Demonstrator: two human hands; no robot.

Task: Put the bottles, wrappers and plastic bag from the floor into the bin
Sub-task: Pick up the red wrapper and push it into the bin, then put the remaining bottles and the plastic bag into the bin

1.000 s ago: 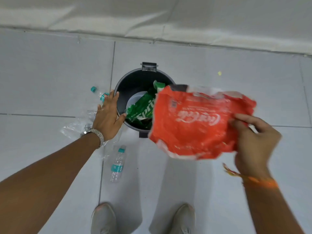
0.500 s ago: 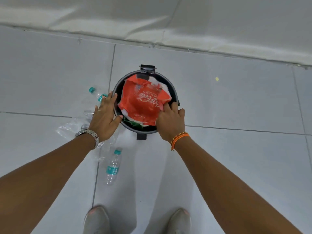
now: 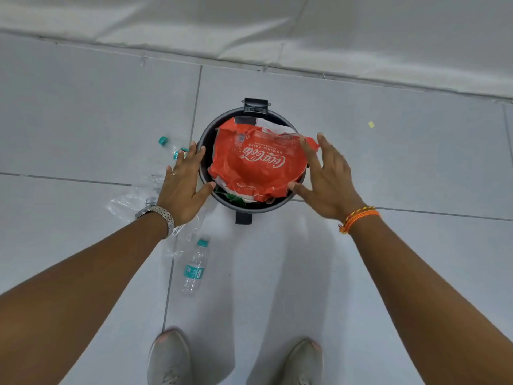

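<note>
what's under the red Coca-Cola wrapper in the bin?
Under the red wrapper, a green wrapper edge shows at the bin front rim. Anything deeper is covered.

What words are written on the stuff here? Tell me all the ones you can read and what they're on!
"Coca-Cola" on the red wrapper in the bin, seen upside down.
"ORIGINAL TASTE" in small letters on the same wrapper, beside the logo.
Teal label on the bottle on the floor: too small to read.
White barcode sticker on the plastic bag: too blurred to read.
Nothing else readable.
</note>
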